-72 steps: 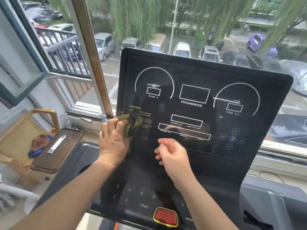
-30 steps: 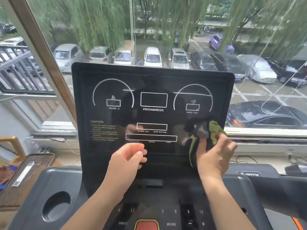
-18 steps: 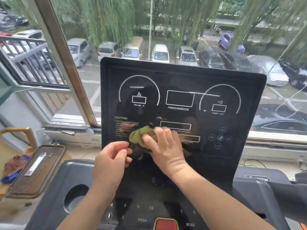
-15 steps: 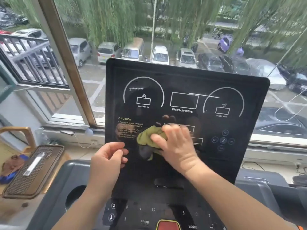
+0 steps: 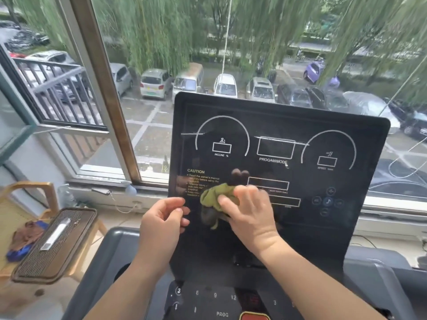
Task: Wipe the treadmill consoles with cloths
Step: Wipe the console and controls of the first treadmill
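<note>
A black glossy treadmill console (image 5: 277, 146) stands upright in front of me, with white dial outlines and a yellow CAUTION text at its lower left. My right hand (image 5: 249, 213) presses a crumpled green cloth (image 5: 215, 196) against the lower left of the screen, just right of the CAUTION text. My left hand (image 5: 161, 220) hovers at the console's lower left edge, fingers loosely curled and holding nothing, a little apart from the cloth. Below the screen lies the button panel (image 5: 215, 299) with numbers and a red stop button (image 5: 254, 316).
A large window (image 5: 138, 65) behind the console looks onto parked cars and willow trees. At the left, a wooden chair (image 5: 34, 192) carries a brown slatted tray (image 5: 55, 243) and some cloth. The grey treadmill housing (image 5: 115, 245) with a cup hole lies beside my left arm.
My right hand has swept the green cloth from the right side of the screen to the lower left, near the CAUTION text. My left hand stays by the lower left edge.
</note>
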`<state>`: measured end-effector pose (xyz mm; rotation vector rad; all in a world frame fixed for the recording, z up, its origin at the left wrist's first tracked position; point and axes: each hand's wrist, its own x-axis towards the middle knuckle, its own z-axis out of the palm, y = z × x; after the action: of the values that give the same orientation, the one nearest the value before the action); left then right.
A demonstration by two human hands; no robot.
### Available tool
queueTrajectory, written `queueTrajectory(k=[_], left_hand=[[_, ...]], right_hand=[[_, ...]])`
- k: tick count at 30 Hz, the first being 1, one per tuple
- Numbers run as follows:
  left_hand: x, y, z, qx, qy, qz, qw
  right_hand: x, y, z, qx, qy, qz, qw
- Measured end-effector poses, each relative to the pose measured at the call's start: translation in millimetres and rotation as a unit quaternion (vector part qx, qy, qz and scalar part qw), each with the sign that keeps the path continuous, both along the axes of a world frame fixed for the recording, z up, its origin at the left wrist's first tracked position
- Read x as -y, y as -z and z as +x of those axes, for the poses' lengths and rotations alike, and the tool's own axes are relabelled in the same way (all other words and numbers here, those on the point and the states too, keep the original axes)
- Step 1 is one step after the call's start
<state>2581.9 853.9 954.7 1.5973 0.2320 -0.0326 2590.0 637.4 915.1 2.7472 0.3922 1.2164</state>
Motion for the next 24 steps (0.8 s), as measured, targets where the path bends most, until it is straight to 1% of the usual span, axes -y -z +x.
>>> queueTrajectory(k=[2,4,6,8,11,14,17,19,21,24], left_hand=[[-8,0,1,0.001,-0.007,0.001,1.000],[-16,-2,4,0.007,-0.010,0.005,1.000],[-23,-3,8,0.009,-0.007,0.020,1.000],[-30,2,12,0.003,0.023,0.059,0.998],[-43,21,10,-0.004,0.057,0.137,0.989],[-55,46,1,-0.012,0.051,0.187,0.981],[-61,66,-8,-0.047,0.055,0.192,0.979],[-64,74,-12,-0.056,0.061,0.195,0.977],[-67,79,-15,-0.056,0.072,0.207,0.974],[-73,85,-19,-0.057,0.068,0.212,0.973]], right_hand=[[1,-11,13,-0.022,-0.044,-0.077,0.996],[7,-43,30,-0.010,-0.053,-0.092,0.994],[8,-86,51,0.021,-0.031,-0.053,0.998],[2,-124,70,0.035,0.013,0.004,0.999],[-15,-148,89,0.041,0.053,0.088,0.994],[-38,-127,88,0.050,0.071,0.126,0.988],[-60,-79,72,0.024,0.027,0.079,0.996],[-72,-49,57,-0.003,-0.007,0.045,0.999],[-81,-24,42,-0.033,-0.030,0.029,0.999],[-91,2,22,-0.078,-0.036,0.020,0.996]])
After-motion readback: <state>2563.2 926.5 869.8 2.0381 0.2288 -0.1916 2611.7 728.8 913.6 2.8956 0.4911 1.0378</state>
